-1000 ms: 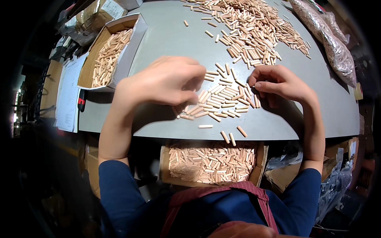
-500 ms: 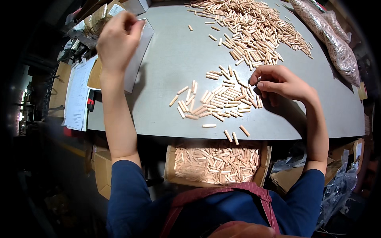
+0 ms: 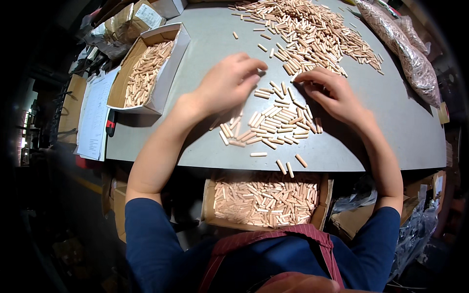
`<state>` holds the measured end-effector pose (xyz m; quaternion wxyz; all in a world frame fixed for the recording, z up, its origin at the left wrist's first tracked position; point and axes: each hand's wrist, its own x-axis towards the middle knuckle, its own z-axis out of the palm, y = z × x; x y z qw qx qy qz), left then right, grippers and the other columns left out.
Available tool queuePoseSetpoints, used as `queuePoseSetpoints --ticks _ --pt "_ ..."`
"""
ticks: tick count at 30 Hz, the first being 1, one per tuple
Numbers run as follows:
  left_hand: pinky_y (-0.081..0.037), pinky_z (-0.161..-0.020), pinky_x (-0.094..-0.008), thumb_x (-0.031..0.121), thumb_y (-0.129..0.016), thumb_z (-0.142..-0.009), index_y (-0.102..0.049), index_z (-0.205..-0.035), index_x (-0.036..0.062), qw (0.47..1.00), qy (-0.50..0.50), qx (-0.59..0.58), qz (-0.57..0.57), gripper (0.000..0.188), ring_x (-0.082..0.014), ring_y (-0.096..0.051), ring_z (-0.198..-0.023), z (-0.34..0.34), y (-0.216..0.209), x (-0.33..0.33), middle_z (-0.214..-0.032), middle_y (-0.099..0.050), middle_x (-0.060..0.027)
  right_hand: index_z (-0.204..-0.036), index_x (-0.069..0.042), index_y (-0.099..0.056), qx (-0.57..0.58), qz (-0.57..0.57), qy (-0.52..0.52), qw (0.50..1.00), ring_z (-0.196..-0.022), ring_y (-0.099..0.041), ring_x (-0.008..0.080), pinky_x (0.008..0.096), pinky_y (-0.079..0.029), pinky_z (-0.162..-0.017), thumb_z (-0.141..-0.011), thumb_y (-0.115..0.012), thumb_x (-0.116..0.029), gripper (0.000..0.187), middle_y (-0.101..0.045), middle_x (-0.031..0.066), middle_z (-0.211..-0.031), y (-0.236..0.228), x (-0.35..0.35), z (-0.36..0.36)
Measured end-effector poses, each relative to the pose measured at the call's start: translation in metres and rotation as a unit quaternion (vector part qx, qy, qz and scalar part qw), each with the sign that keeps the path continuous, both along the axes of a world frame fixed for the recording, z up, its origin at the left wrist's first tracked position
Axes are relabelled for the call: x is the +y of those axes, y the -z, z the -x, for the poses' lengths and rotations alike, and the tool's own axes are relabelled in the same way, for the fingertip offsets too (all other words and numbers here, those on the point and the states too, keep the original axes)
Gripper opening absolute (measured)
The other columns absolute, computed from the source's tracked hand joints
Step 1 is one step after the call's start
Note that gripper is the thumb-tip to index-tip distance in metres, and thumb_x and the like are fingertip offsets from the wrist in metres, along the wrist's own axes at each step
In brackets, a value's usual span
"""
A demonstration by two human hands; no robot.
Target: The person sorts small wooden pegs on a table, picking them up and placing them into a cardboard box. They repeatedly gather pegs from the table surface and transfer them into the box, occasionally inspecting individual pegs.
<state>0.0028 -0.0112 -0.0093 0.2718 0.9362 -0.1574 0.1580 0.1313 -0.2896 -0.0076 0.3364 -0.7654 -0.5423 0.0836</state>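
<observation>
A loose spread of pale wooden dowels (image 3: 281,119) lies mid-table, between my two hands. My left hand (image 3: 227,80) hovers over the grey table just left of the spread, thumb and fingers apart, nothing visible in them. Some dowels below its wrist are partly covered by the hand and its shadow. At the near tip of the big dowel heap (image 3: 312,36), my right hand (image 3: 330,93) has its curved index finger at a single dowel (image 3: 294,77); whether it presses on it I cannot tell. Its thumb stays apart from that finger.
A white cardboard box (image 3: 168,68) holding dowels stands on the left beside written sheets (image 3: 95,117). Below the front table edge sits an open carton (image 3: 209,200) full of dowels. A clear bag of dowels (image 3: 403,46) lies at the right edge, near a tape roll (image 3: 443,113).
My left hand has come from above the white box rightward to the dowel spread, uncovering the box. My right hand has shifted a little left and away from me, toward the heap's tip.
</observation>
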Motion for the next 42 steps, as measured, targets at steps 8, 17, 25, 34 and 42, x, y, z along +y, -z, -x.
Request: queuePoseSetpoints --ticks 8,17,25,34,42 --pt "-0.054 -0.088 -0.0332 0.004 -0.065 -0.097 -0.074 -0.118 0.004 0.973 0.145 0.129 0.124 0.023 -0.0215 -0.069 -0.099 0.002 -0.004 -0.012 -0.104 -0.072 -0.0093 -0.12 -0.003 -0.072 0.004 -0.055 -0.099 0.994 -0.099 -0.066 0.0292 0.0379 -0.053 -0.085 -0.085 -0.057 0.01 0.04 -0.066 0.0133 -0.108 0.004 0.005 0.011" --pt "-0.052 -0.063 -0.0251 0.011 -0.062 -0.099 -0.071 -0.099 -0.0018 0.901 -0.053 0.402 0.158 0.015 -0.0102 -0.064 -0.069 0.009 -0.049 0.046 -0.079 -0.07 -0.0041 -0.117 0.002 -0.072 0.255 0.068 0.021 0.964 -0.089 -0.071 0.0148 0.0286 -0.059 -0.079 -0.095 -0.058 0.003 0.026 -0.073 0.0068 -0.1 -0.02 -0.023 -0.012" --pt "-0.06 -0.068 -0.0257 0.007 -0.061 -0.102 -0.072 -0.106 -0.0042 0.774 0.084 0.609 0.154 0.016 -0.0131 -0.073 -0.072 0.017 -0.067 0.03 -0.084 -0.075 -0.0079 -0.112 0.002 -0.069 0.309 0.179 -0.043 0.933 -0.077 -0.071 0.0113 0.0272 -0.059 -0.069 -0.095 -0.061 -0.004 0.02 -0.072 0.0047 -0.09 -0.042 -0.027 -0.001" --pt "-0.059 -0.088 -0.0294 0.007 -0.068 -0.099 -0.067 -0.133 -0.0071 0.709 0.377 0.56 0.204 0.036 -0.0179 -0.075 -0.103 0.029 -0.057 -0.005 -0.112 -0.079 -0.0157 -0.119 0.001 -0.073 0.301 0.222 -0.361 0.854 -0.077 -0.069 0.011 0.0276 -0.056 -0.069 -0.097 -0.068 -0.008 0.024 -0.076 0.006 -0.09 -0.032 -0.024 0.022" --pt "-0.05 -0.072 -0.022 0.018 -0.067 -0.1 -0.072 -0.123 0.0033 0.918 0.003 0.313 0.246 0.028 -0.0071 -0.06 -0.081 0.006 -0.04 0.036 -0.092 -0.067 0.0001 -0.122 -0.001 -0.069 0.26 0.041 0.048 0.964 -0.09 -0.067 0.0119 0.0278 -0.054 -0.083 -0.098 -0.064 -0.012 0.027 -0.072 0.0061 -0.1 -0.022 -0.019 0.002"
